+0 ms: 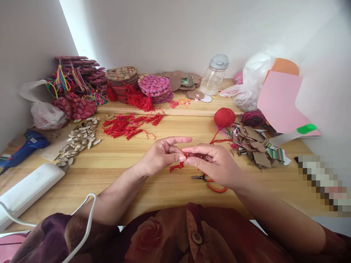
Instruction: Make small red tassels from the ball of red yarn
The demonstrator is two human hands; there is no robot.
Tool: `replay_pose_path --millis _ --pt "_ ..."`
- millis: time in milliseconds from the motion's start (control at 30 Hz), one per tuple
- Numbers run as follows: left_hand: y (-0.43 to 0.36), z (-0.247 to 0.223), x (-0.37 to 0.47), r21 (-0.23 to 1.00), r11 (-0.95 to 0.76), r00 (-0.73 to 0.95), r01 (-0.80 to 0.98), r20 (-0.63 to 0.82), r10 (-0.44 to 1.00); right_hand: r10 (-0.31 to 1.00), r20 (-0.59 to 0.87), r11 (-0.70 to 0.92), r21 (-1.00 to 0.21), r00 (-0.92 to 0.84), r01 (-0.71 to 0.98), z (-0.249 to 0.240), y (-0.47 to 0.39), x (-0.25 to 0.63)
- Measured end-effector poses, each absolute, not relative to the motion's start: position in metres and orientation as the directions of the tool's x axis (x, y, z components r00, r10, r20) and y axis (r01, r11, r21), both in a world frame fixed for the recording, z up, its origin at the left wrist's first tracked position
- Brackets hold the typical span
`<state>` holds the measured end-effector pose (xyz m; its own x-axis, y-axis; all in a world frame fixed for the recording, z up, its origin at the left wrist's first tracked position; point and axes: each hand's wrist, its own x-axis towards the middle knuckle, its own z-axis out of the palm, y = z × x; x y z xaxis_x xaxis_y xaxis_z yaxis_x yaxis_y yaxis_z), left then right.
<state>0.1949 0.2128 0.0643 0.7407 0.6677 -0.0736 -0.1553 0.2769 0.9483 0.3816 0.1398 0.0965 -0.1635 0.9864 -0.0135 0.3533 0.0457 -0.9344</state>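
My left hand point(164, 155) and my right hand point(215, 160) meet above the middle of the wooden table. Between their thumbs and fingers they pinch a piece of red yarn point(177, 167), whose end hangs down below the fingertips; most of it is hidden. Just under my right hand lie scissors point(201, 178) with red handles, their grips partly covered by it. Beyond my left hand is a pile of red yarn tassels point(123, 126). A ball of red yarn point(225, 117) sits past my right hand, with strands trailing toward me.
At left are a blue glue gun point(26, 148), peanut shells point(79, 140) and a white power box point(31, 191). Along the back stand stacked decorated discs point(155, 86) and a clear bottle point(214, 76). Cardboard scraps point(252, 144) and a pink sheet point(279, 102) are at right.
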Motion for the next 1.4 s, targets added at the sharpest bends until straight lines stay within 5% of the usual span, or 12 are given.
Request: replay_pose_path --millis 133,433,1000,1400 --pt "0.212 0.066 0.196 0.958 0.272 0.752 -0.091 -0.113 0.65 0.982 -0.037 -0.004 -0.984 -0.186 0.176 0.091 0.142 0.383" --pt "0.209 0.061 0.198 0.91 0.408 0.769 -0.071 -0.21 0.603 0.976 -0.057 -0.038 -0.995 -0.212 0.092 0.086 0.143 0.384" --pt "0.207 0.054 0.203 0.868 0.497 0.748 0.002 -0.331 0.575 0.998 0.06 0.053 -0.963 0.018 0.266 0.08 0.145 0.385" --pt "0.205 0.055 0.207 0.876 0.48 0.669 0.047 -0.385 0.636 0.991 0.003 -0.026 -0.977 0.136 0.21 0.073 0.155 0.391"
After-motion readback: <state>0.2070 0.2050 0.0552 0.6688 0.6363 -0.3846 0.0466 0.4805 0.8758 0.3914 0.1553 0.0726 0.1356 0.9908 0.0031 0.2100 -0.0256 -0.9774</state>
